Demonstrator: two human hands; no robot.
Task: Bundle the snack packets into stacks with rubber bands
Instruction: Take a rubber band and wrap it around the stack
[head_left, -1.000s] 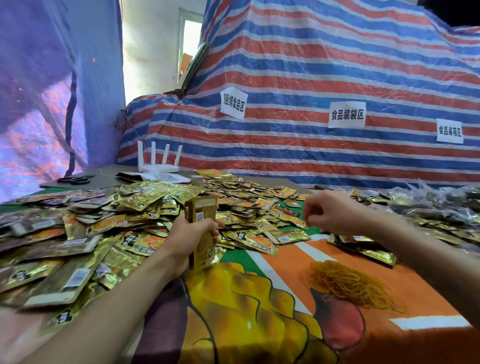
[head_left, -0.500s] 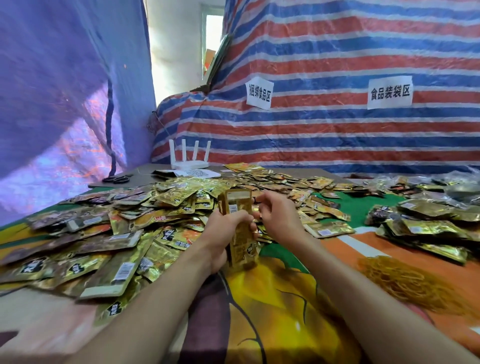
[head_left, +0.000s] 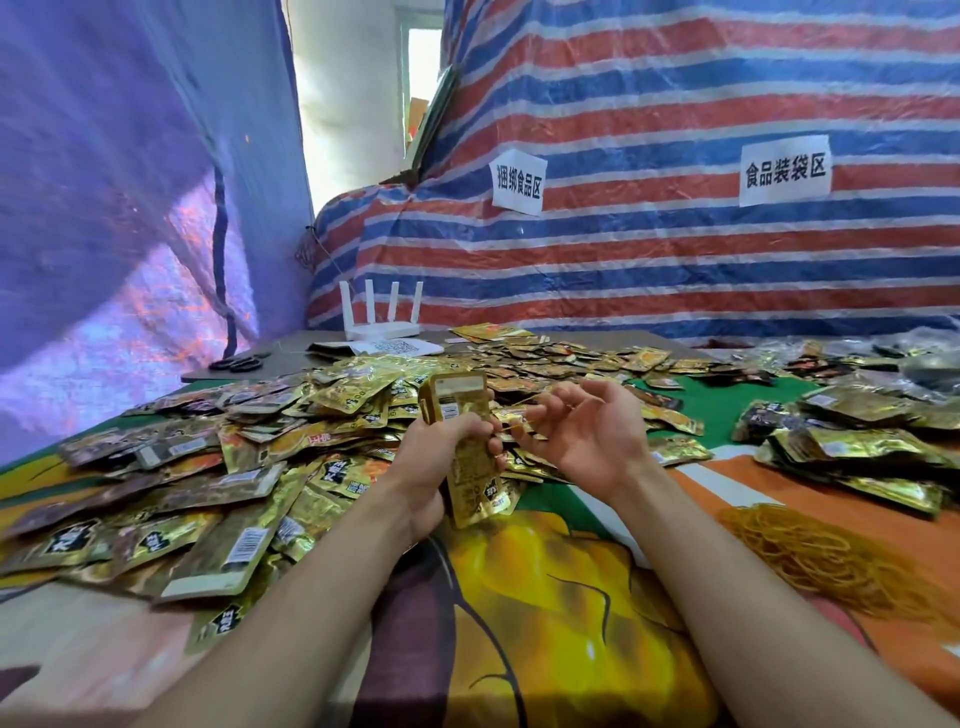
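a stack of snack packets (head_left: 464, 447) stands on end at the middle of the surface (head_left: 545, 623), its lower edge resting on the bright printed cloth and its top tilted slightly away. the left hand (head_left: 435, 467) grips it around the middle from the left, fingers wrapped across the front, forearm running in from the near left. just to the right, the right hand (head_left: 589, 439) is turned palm up with its fingers curled. they hook a thin yellow rubber band (head_left: 521, 422) that stretches toward the stack's right edge, where it meets the left hand's fingertips. whether the band already loops round the stack cannot be told. the right forearm comes in from the near right.

a wide heap of loose packets (head_left: 208, 483), gold and brown, spreads over the left half of the surface and on behind the hands toward the far side. more packets (head_left: 857, 452) lie in a lower pile on the right. nearer on the right, a tangle of spare rubber bands (head_left: 831, 561) lies on the orange part of the cloth.

at the far left edge stand a white router (head_left: 382, 319) with four aerials and black scissors (head_left: 239, 362). a striped tarpaulin (head_left: 675, 260) with two white paper signs hangs behind.
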